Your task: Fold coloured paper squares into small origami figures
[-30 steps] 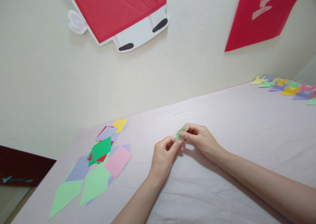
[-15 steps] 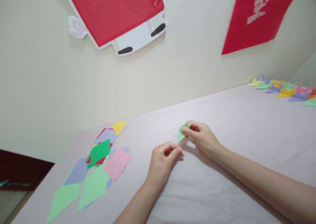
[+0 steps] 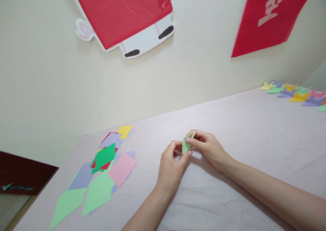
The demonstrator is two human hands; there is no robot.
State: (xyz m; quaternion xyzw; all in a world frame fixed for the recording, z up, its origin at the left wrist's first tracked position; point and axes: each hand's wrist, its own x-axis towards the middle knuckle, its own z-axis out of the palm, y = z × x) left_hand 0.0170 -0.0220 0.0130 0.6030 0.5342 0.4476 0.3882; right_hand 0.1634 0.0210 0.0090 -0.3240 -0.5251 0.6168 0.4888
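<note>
Green folded paper [image 3: 185, 147] is right of the pink sheet [image 3: 122, 170], open cloth [image 3: 149, 151] between; our right hand [image 3: 212, 148] pinches its upper part, our left hand [image 3: 170, 160] curls round its lower edge, grip unclear.

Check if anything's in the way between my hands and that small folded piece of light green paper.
Nothing visible is: your right hand pinches the small folded light green paper between thumb and fingers, and your left hand is at its lower end. The flat coloured paper sheets lie off to the left.
</note>
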